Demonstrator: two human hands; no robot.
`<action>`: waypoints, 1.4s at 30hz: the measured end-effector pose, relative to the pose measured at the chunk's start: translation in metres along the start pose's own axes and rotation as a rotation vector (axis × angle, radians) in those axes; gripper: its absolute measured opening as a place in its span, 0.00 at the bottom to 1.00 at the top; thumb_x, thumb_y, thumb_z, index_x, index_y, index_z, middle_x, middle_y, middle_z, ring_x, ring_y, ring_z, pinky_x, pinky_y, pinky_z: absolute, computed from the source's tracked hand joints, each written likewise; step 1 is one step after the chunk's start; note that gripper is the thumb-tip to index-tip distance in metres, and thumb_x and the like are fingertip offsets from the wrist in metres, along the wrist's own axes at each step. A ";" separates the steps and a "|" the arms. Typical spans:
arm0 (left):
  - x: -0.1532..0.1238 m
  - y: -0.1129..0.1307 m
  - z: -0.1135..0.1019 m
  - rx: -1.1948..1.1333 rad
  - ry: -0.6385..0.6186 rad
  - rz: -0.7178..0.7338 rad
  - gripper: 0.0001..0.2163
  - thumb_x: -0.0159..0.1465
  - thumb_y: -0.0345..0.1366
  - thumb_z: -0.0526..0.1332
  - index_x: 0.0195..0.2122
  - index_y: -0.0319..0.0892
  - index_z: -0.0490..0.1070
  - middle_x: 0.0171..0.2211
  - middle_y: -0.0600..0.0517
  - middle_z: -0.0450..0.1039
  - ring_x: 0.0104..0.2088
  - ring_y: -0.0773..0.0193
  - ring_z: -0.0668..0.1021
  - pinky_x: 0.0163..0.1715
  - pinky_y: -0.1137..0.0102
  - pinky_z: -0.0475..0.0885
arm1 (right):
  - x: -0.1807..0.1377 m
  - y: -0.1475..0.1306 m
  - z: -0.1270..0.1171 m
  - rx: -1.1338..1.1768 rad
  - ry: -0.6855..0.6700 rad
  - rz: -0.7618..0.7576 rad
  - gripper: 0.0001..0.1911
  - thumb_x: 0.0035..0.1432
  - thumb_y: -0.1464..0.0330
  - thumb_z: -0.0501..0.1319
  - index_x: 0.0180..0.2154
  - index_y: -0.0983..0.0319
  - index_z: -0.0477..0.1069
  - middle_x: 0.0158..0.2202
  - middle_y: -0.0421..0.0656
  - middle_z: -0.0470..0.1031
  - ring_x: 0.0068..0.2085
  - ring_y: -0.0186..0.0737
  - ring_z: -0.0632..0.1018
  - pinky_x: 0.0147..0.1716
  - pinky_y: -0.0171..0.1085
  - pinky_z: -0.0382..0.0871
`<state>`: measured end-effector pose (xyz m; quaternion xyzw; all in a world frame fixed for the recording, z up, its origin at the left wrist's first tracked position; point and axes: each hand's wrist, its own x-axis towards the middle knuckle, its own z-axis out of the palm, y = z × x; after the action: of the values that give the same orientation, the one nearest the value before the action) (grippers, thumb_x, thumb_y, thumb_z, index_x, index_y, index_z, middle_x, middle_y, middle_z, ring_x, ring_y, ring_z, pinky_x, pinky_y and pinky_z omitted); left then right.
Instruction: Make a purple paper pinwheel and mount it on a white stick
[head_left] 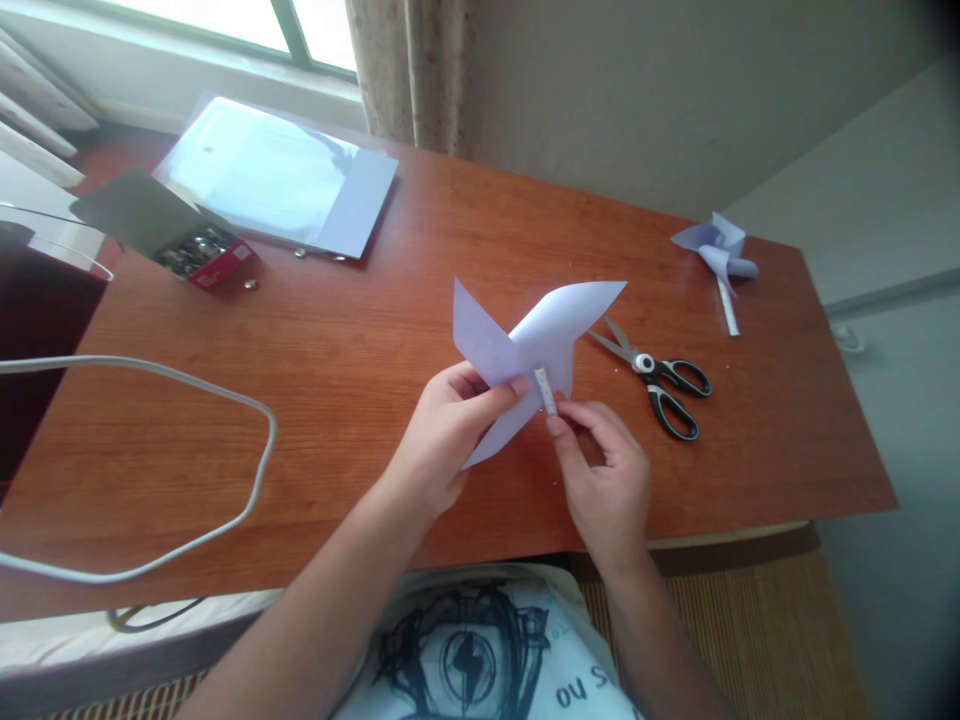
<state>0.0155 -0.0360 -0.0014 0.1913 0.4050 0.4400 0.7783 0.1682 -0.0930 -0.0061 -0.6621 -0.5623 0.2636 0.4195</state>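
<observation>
Two bare hands held a part-folded paper pinwheel (pixel 541 330) just above a wooden table (pixel 337 380).

The left hand (pixel 442 435) pinched the pinwheel's centre between thumb and fingers. The right hand (pixel 609 480) gripped a small white strip (pixel 546 391) set against that same centre. Black-handled scissors (pixel 660 382) lay just to the right, with a finished pinwheel (pixel 716 250) at the far right. An open box of pins (pixel 199 255), a stack of sheets (pixel 277 180) and a white cable (pixel 187 385) lay to the left.

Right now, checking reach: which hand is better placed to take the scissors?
Probably the right hand: it is nearer the scissors, though it pinches a small strip; the left hand holds the paper pinwheel.
</observation>
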 end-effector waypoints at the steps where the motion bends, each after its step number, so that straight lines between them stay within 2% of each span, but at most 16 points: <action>1: 0.000 0.000 0.000 -0.015 -0.011 -0.006 0.11 0.55 0.38 0.76 0.38 0.40 0.84 0.35 0.50 0.85 0.36 0.61 0.83 0.40 0.72 0.74 | 0.000 0.000 0.000 -0.013 0.007 -0.017 0.06 0.65 0.67 0.65 0.42 0.55 0.81 0.41 0.44 0.81 0.44 0.43 0.80 0.47 0.41 0.73; 10: 0.000 0.000 0.000 -0.093 -0.113 0.016 0.10 0.56 0.33 0.75 0.39 0.38 0.83 0.34 0.49 0.85 0.42 0.59 0.84 0.46 0.70 0.74 | 0.006 0.002 0.000 -0.143 0.079 -0.221 0.07 0.67 0.71 0.63 0.43 0.58 0.80 0.41 0.43 0.81 0.43 0.39 0.81 0.45 0.37 0.76; 14: 0.001 -0.001 0.000 -0.106 -0.149 0.050 0.10 0.56 0.32 0.74 0.39 0.38 0.83 0.36 0.49 0.84 0.44 0.58 0.82 0.51 0.68 0.73 | 0.008 0.002 0.000 -0.121 0.073 -0.224 0.07 0.67 0.71 0.63 0.44 0.60 0.80 0.43 0.44 0.81 0.45 0.38 0.81 0.47 0.36 0.75; 20: 0.001 0.000 -0.003 -0.112 -0.186 0.133 0.04 0.60 0.31 0.68 0.35 0.39 0.83 0.31 0.52 0.80 0.35 0.66 0.77 0.42 0.74 0.72 | 0.008 0.004 0.001 0.089 0.016 -0.059 0.08 0.69 0.67 0.62 0.46 0.58 0.79 0.43 0.41 0.79 0.44 0.35 0.79 0.45 0.34 0.73; 24: 0.001 0.001 -0.004 -0.110 -0.221 0.178 0.08 0.59 0.30 0.62 0.32 0.39 0.82 0.30 0.51 0.79 0.34 0.64 0.75 0.41 0.72 0.72 | 0.008 0.004 -0.001 0.192 -0.022 0.064 0.09 0.69 0.63 0.62 0.43 0.58 0.79 0.41 0.41 0.78 0.42 0.36 0.78 0.42 0.34 0.72; 26: 0.002 0.000 -0.004 -0.071 -0.182 0.180 0.09 0.58 0.29 0.62 0.33 0.39 0.83 0.32 0.50 0.80 0.37 0.63 0.77 0.43 0.70 0.72 | 0.008 0.004 -0.001 0.239 -0.046 0.110 0.10 0.69 0.62 0.62 0.43 0.58 0.80 0.42 0.42 0.78 0.43 0.38 0.78 0.43 0.36 0.71; 29: 0.002 -0.001 -0.003 0.005 -0.057 0.205 0.08 0.59 0.29 0.65 0.37 0.40 0.84 0.36 0.50 0.82 0.40 0.62 0.78 0.44 0.70 0.71 | 0.005 0.007 0.001 0.372 -0.078 0.178 0.10 0.67 0.62 0.63 0.45 0.58 0.80 0.43 0.43 0.79 0.43 0.39 0.78 0.42 0.37 0.71; 35: 0.001 -0.001 -0.003 0.142 0.058 0.255 0.05 0.63 0.34 0.68 0.37 0.40 0.82 0.37 0.51 0.82 0.39 0.65 0.77 0.41 0.74 0.69 | 0.005 0.011 0.011 0.666 0.041 0.363 0.09 0.59 0.63 0.71 0.40 0.59 0.79 0.33 0.39 0.77 0.32 0.35 0.73 0.33 0.35 0.68; 38: 0.000 -0.002 -0.003 0.241 0.076 0.292 0.05 0.63 0.36 0.69 0.37 0.40 0.81 0.35 0.53 0.80 0.37 0.67 0.76 0.40 0.75 0.69 | 0.010 0.006 0.012 0.754 0.106 0.422 0.12 0.55 0.63 0.74 0.40 0.58 0.79 0.34 0.39 0.77 0.35 0.36 0.75 0.38 0.36 0.70; 42: 0.000 -0.004 -0.001 0.364 0.023 0.298 0.07 0.65 0.38 0.68 0.38 0.40 0.80 0.34 0.53 0.79 0.35 0.66 0.76 0.36 0.74 0.69 | 0.019 0.000 0.012 0.812 0.143 0.410 0.17 0.53 0.62 0.75 0.44 0.56 0.80 0.40 0.40 0.80 0.41 0.38 0.78 0.47 0.40 0.71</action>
<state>0.0164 -0.0382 -0.0043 0.3810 0.4540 0.4718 0.6528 0.1625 -0.0715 -0.0102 -0.5584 -0.2406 0.4939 0.6216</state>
